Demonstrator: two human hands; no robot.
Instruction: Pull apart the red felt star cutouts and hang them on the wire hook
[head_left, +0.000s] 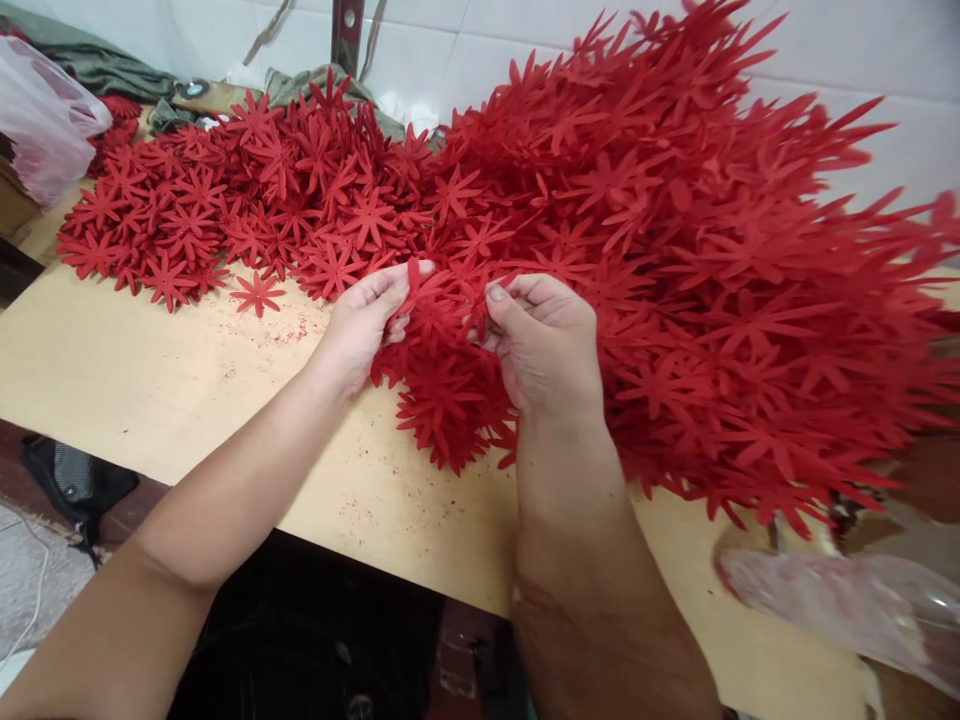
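My left hand (375, 315) pinches a red flower-shaped cutout (414, 278) by one petal, thumb against fingers. Close by on the right, my right hand (544, 325) has its thumb and fingertips closed on red petals; whether they belong to the same cutout I cannot tell. Just beneath both hands lies a clump of red cutouts (446, 400) with narrow petals. Behind my left hand spreads a low pile of flat red cutouts (187, 215). A tall heap of long-petalled red cutouts (720, 280) rises to the right of my right hand.
The pale wooden table (187, 380) carries red crumbs and one loose cutout (257, 294). A plastic bag (52, 120) hangs at the far left, and clear plastic (847, 600) lies at the right front. White wall tiles (420, 60) stand behind. A dark bag (75, 480) is below the table's edge.
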